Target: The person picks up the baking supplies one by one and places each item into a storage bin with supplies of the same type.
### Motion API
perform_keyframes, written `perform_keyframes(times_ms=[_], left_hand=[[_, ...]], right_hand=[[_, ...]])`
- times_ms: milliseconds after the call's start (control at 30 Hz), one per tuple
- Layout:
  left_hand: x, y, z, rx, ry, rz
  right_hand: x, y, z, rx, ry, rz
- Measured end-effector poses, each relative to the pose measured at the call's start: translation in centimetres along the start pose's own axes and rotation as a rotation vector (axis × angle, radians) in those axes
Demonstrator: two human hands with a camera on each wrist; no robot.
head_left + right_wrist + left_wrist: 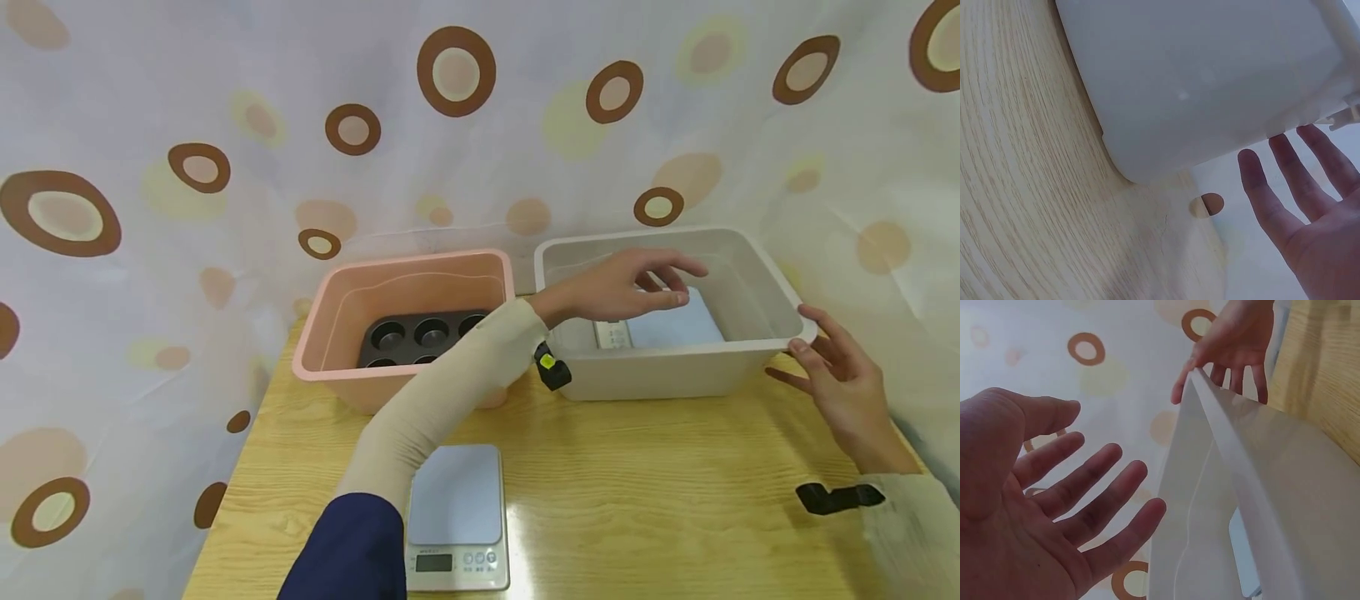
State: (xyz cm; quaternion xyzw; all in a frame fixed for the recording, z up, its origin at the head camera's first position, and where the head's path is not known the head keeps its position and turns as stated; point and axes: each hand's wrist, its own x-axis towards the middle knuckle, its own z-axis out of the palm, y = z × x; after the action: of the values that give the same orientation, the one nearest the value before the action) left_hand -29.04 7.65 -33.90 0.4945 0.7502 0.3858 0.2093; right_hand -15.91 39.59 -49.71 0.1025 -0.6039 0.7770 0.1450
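Observation:
A white plastic bin (645,375) stands at the back right of the table. Inside it lies a kitchen scale (675,321) with a pale blue platform, partly hidden by the bin's front wall and my left hand. My left hand (630,282) hovers over the bin with nothing in it; the left wrist view shows its fingers spread and loosely bent. At the bin's front right corner, my right hand (847,387) holds the rim between thumb and index finger. The other fingers of my right hand (1329,231) extend beside the bin's outer wall.
Left of the white bin, a pink bin (341,329) holds a dark muffin tin (408,336). Another kitchen scale (456,500) lies on the wooden table (637,500) near the front, partly behind my left sleeve. A patterned curtain-like backdrop (495,167) rises behind the bins.

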Motion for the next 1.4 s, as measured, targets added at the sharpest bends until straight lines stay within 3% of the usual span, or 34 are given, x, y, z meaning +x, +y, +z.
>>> perform_keyframes(times_ms=[233, 433, 600, 800, 933, 1067, 1333, 1400], left_hand=[[-2.6, 1.0, 0.4, -0.046, 0.039, 0.101], [-6.1, 2.0, 2.5, 0.037, 0.076, 0.176], [-9.5, 2.2, 4.8, 0.082, 0.055, 0.191], [-13.0, 2.0, 6.9, 0.247, 0.054, 0.212], [-14.9, 1.7, 8.0, 0.322, 0.061, 0.183], [-16.5, 1.3, 9.0, 0.333, 0.033, 0.135], [-19.1, -0.1, 11.4, 0.278, 0.028, 0.069], [-19.7, -0.5, 11.9, 0.218, 0.024, 0.043]], right_hand=[[0.1, -0.3, 0.1, 0.073, -0.02, -0.004], [0.1, -0.4, 0.0, 0.046, -0.026, 0.004], [0.2, -0.3, -0.1, -0.032, -0.019, -0.018], [0.2, -0.1, 0.0, -0.025, -0.034, -0.025], [0.2, 0.2, 0.2, -0.03, -0.028, -0.016], [0.2, 0.3, 0.1, -0.016, -0.014, -0.001], [0.1, 0.3, 0.0, -0.03, 0.019, 0.018], [0.2, 0.3, 0.1, -0.028, 0.022, 0.023]])
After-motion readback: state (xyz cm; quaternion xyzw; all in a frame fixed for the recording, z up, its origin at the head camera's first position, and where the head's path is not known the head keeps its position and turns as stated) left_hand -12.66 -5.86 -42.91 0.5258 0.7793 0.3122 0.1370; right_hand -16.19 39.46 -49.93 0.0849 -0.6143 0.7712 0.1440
